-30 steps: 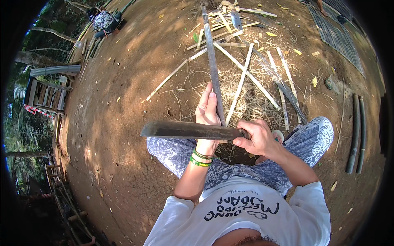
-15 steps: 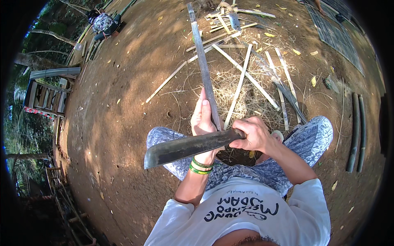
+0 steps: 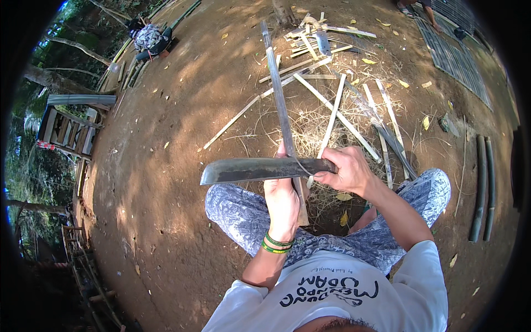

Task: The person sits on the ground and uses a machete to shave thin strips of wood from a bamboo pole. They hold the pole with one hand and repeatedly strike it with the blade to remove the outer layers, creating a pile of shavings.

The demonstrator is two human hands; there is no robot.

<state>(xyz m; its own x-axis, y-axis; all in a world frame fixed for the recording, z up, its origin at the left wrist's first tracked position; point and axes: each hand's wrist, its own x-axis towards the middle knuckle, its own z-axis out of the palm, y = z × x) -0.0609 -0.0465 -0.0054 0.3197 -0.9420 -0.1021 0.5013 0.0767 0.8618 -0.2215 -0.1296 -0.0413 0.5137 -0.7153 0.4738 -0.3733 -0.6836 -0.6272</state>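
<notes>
In my right hand (image 3: 349, 172) is the handle of a machete (image 3: 243, 170), its broad dark blade pointing left. The fingers of my left hand (image 3: 281, 205) are wrapped round a long grey-green bamboo strip (image 3: 282, 108), which reaches away from me over the ground. The blade lies across the strip, just beyond most of my left hand, and hides part of those fingers. A thin curled shaving (image 3: 301, 166) stands at the blade near the handle. Below the blade the strip's near end (image 3: 302, 213) shows pale, freshly cut wood.
Pale bamboo strips (image 3: 332, 110) and a heap of shavings (image 3: 315, 130) lie before my crossed legs. Farther off rests another broad blade (image 3: 322, 41). Two dark bamboo poles (image 3: 479, 188) lie at right, below a slatted bamboo panel (image 3: 453, 58). A person (image 3: 149, 37) crouches at far left.
The machete blade has moved away from me along the strip, and a curled shaving now shows at it. The strip's pale near end has come into sight below the blade.
</notes>
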